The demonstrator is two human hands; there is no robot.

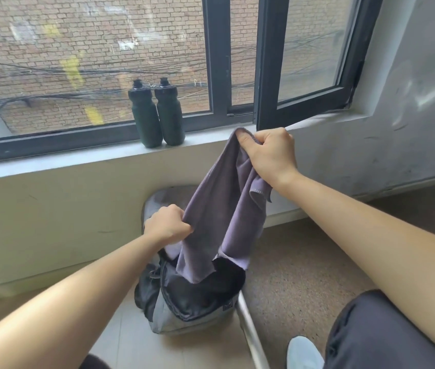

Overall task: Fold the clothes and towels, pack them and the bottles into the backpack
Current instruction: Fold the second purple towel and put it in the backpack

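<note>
A purple-grey towel (pixel 221 209) hangs unfolded between my hands, above the backpack. My right hand (pixel 269 153) grips its top corner up near the windowsill. My left hand (pixel 168 225) pinches its left edge lower down. The towel's bottom end dangles into the open mouth of the black and grey backpack (pixel 192 302), which stands on the floor below. Two dark green bottles (pixel 144 115) (pixel 169 113) with black caps stand upright side by side on the windowsill (pixel 78 155), to the left of my right hand.
A round grey seat (pixel 163 198) shows behind the backpack, against the cream wall. A metal leg (pixel 251 331) runs down past the bag's right side. My knee (pixel 386 328) and a white shoe (pixel 304 352) are at lower right. The window's right pane stands open inward.
</note>
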